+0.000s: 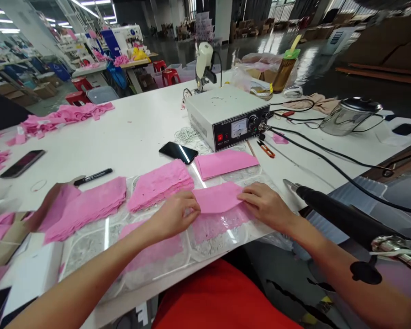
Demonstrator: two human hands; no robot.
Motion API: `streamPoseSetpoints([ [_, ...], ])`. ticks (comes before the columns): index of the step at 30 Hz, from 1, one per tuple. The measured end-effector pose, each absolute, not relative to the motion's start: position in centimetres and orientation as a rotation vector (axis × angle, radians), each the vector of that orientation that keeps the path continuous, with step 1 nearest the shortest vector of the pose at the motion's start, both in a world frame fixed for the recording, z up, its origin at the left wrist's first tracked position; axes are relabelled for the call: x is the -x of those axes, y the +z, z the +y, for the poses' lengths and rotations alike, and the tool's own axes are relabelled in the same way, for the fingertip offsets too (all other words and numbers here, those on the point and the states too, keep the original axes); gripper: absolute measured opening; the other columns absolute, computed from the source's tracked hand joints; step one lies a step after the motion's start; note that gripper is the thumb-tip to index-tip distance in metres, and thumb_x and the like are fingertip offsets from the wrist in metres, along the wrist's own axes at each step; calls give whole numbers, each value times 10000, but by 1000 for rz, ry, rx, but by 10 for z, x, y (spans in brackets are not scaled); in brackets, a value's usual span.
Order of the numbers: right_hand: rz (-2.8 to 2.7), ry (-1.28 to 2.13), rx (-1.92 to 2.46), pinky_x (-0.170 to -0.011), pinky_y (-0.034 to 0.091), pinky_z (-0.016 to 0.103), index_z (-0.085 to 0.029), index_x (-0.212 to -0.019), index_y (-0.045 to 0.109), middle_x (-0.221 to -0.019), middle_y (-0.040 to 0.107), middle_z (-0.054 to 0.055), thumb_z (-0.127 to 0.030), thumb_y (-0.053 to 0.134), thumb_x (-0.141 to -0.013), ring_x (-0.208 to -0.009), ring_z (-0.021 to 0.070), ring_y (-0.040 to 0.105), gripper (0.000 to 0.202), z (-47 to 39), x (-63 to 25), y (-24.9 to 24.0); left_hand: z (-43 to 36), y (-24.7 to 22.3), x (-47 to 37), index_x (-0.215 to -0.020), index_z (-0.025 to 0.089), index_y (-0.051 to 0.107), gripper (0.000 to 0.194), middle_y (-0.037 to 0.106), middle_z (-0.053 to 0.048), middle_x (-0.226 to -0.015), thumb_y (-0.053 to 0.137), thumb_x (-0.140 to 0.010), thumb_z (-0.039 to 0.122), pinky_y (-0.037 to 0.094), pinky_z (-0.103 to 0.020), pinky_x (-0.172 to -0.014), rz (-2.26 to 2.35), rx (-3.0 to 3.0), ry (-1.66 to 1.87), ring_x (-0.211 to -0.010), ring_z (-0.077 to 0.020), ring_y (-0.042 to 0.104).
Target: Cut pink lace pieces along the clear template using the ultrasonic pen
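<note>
Between my two hands a pink fabric piece (pixel 219 197) is held by its ends, over a clear plastic template (pixel 219 242) on the table. My left hand (pixel 178 211) pinches its left end, and my right hand (pixel 265 203) pinches the right end with thumb and fingers. Under the plastic more pink fabric shows. Just beyond lies a stack of pink pieces with a smooth top (pixel 226 163). To the left are a rough-edged pink stack (pixel 161 183) and a further pink stack (pixel 92 205).
A control box (pixel 239 109) with a dial stands behind, beside a black phone (pixel 178 151) and orange thread snips (pixel 266 149). At right a black-handled tool (pixel 342 214) with a metal tip juts over the table edge. Cables, a glass pitcher (pixel 349 116) and a marker (pixel 93 177) lie around.
</note>
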State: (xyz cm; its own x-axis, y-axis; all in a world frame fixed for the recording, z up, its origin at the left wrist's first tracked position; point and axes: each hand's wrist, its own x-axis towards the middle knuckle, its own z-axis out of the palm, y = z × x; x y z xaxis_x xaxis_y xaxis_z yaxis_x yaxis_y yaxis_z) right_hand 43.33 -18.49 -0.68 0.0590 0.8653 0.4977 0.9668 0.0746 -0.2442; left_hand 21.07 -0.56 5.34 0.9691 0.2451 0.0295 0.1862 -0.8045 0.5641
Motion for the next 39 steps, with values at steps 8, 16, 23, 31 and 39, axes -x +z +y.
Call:
streamPoseSetpoints([
  [8,-1877,-80,1729,-770,552,369,-229,-1037,663,-924,704,62,-171,505,-907,-851,190,643,213,-212,-428,-7,-37,25,-192,-697,195,702,224,641,-27,-765,536,-799,85,439,-269,-694,289,-2665,57,-712,-146,575],
  [16,-1847,24,1670,-799,585,370,-233,-1009,625,-944,699,59,-140,530,-891,-909,200,659,178,-219,-436,-7,-42,33,-193,-772,187,704,154,656,-27,-804,570,-826,132,442,-243,-659,351,-2665,-36,-776,-160,600],
  [23,-1842,83,1671,-789,583,353,-229,-980,618,-932,697,55,-135,526,-890,-901,192,662,160,-217,-438,-5,-47,37,-195,-798,162,670,138,649,-46,-862,549,-862,146,462,-287,-728,383,-2804,-171,-801,-180,590],
  [31,-1798,130,1675,-776,573,336,-234,-950,623,-925,700,44,-144,526,-888,-895,189,665,146,-217,-440,-7,-50,37,-194,-807,164,654,122,638,-45,-866,561,-881,193,461,-279,-729,352,-2852,-158,-810,-172,572],
  [39,-1778,151,1675,-799,573,351,-241,-964,634,-944,703,44,-158,530,-885,-915,198,665,155,-218,-441,-10,-52,34,-193,-794,152,638,222,626,-58,-868,463,-930,166,452,-294,-726,326,-2910,-157,-785,-166,547],
])
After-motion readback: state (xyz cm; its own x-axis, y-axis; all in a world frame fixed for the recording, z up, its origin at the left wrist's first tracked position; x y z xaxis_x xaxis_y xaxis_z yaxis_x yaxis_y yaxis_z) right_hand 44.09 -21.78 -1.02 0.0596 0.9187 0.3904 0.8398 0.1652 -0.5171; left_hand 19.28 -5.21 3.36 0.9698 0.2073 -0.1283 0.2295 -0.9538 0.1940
